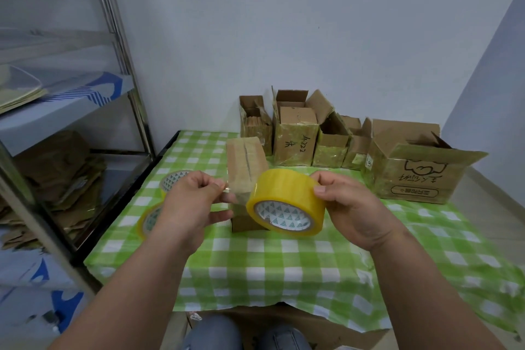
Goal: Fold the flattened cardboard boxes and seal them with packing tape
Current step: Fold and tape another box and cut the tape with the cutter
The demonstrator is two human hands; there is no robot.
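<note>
Soft, even indoor light, wide-angle view

No hard shadows fall on the checked tablecloth; the wall shades to a dull grey-blue. Faint glare streaks the metal shelf post and the glossy tape roll. Straight lines bow toward the edges, and the corners are smeared and soft.

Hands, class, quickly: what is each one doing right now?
Left hand: pinches the free end of the tape.
Right hand: grips the yellow tape roll.
</note>
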